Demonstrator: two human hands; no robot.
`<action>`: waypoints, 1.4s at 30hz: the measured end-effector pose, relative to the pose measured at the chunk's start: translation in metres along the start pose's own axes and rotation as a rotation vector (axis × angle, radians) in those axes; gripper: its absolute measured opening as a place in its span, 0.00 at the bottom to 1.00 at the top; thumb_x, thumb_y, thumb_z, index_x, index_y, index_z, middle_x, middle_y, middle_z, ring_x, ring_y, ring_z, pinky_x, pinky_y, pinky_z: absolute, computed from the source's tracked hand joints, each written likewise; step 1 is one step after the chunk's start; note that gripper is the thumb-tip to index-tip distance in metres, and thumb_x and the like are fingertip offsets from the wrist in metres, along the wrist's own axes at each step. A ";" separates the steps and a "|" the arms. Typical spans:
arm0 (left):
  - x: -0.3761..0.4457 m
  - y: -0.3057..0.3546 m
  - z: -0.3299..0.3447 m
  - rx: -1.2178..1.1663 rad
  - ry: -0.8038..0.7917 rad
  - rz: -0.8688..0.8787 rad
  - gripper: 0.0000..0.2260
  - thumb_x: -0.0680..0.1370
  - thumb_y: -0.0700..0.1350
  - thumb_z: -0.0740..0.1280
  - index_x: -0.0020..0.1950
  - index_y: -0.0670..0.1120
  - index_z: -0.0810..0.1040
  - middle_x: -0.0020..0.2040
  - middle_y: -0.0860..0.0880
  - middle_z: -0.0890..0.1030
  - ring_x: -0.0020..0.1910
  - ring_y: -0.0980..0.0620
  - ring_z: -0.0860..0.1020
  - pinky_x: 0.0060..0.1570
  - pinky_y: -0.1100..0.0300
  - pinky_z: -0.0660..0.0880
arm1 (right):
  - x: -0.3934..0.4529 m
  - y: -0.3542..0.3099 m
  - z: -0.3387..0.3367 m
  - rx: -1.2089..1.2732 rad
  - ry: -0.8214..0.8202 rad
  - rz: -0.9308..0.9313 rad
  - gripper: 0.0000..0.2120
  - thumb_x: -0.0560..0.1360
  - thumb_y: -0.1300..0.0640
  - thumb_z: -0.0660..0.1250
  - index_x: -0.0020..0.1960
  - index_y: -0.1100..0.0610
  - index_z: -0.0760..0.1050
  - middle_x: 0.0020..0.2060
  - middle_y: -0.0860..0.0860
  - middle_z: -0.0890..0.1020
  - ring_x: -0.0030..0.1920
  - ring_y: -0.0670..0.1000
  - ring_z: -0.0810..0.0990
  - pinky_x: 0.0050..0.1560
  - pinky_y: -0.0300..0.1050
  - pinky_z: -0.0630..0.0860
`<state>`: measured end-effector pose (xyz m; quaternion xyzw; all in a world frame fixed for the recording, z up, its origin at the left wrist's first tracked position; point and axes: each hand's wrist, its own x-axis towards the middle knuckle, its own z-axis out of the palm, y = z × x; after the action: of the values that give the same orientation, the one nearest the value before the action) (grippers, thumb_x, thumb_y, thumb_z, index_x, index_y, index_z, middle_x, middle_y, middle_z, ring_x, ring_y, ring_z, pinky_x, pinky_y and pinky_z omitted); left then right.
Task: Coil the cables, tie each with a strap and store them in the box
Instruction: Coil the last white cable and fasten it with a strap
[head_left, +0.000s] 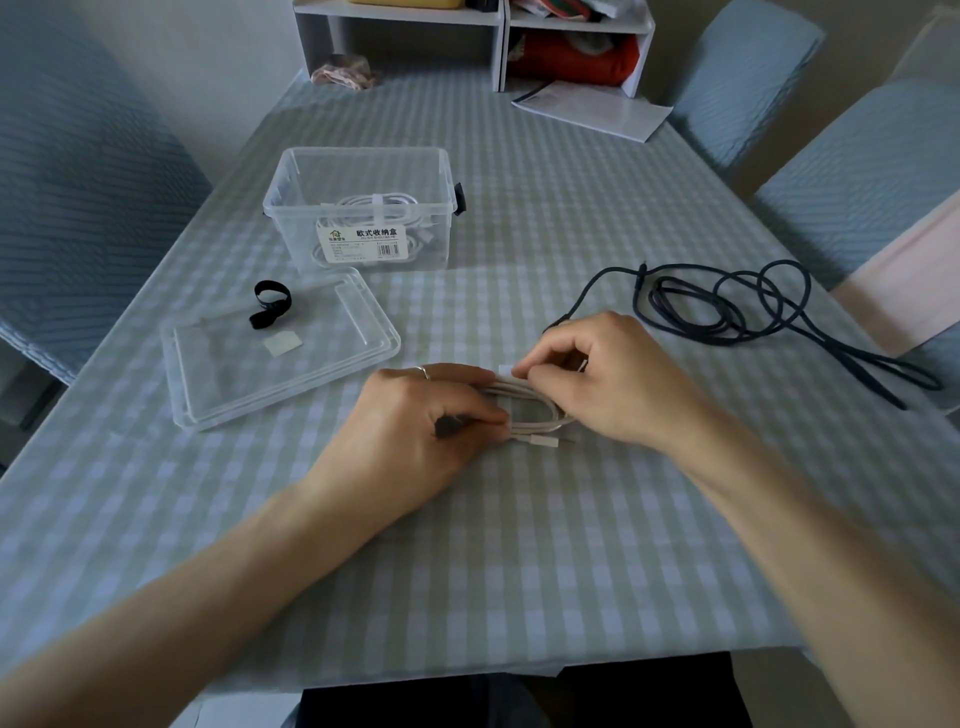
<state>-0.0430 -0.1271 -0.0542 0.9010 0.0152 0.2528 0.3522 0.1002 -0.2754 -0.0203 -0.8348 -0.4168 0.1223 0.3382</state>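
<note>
The surface (519, 545) carried the open box (358, 208), kept within reach, one tied cable already inside. The dark cable (753, 306) lay loose at the right. The white cable (524, 410) was gripped coiled by the left hand (415, 421), so the right hand (608, 379) fingers could pinch the white strap (511, 370) against it.

Checked cloth over the table (519, 545); blue-covered chairs (78, 218) on both sides; white shelf unit (498, 57) against a pale wall (218, 67); dim light.

coil (530, 410): partly hidden under both hands
shelf (467, 31): top cut off
box label (366, 244): small print unreadable
</note>
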 end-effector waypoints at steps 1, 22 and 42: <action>0.001 -0.001 -0.001 -0.001 -0.005 0.007 0.04 0.71 0.40 0.78 0.44 0.47 0.88 0.52 0.53 0.85 0.46 0.60 0.83 0.50 0.70 0.76 | 0.004 -0.001 -0.001 -0.005 -0.014 0.029 0.08 0.75 0.54 0.69 0.41 0.53 0.85 0.33 0.47 0.85 0.32 0.47 0.81 0.34 0.41 0.75; 0.004 0.000 -0.003 -0.028 -0.067 -0.046 0.04 0.70 0.41 0.79 0.44 0.47 0.88 0.52 0.51 0.85 0.52 0.66 0.80 0.53 0.76 0.70 | 0.053 -0.060 -0.005 -0.507 -0.397 0.256 0.09 0.75 0.54 0.70 0.53 0.57 0.81 0.49 0.53 0.84 0.51 0.53 0.83 0.53 0.47 0.81; 0.002 0.002 -0.002 0.043 0.012 -0.021 0.04 0.69 0.41 0.79 0.43 0.47 0.88 0.51 0.57 0.84 0.51 0.64 0.81 0.51 0.75 0.74 | 0.004 -0.032 -0.003 0.190 0.001 0.065 0.12 0.71 0.68 0.73 0.49 0.54 0.79 0.34 0.49 0.85 0.34 0.38 0.81 0.36 0.27 0.73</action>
<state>-0.0426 -0.1267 -0.0504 0.9068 0.0323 0.2538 0.3351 0.0848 -0.2604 0.0037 -0.8122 -0.3757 0.1720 0.4117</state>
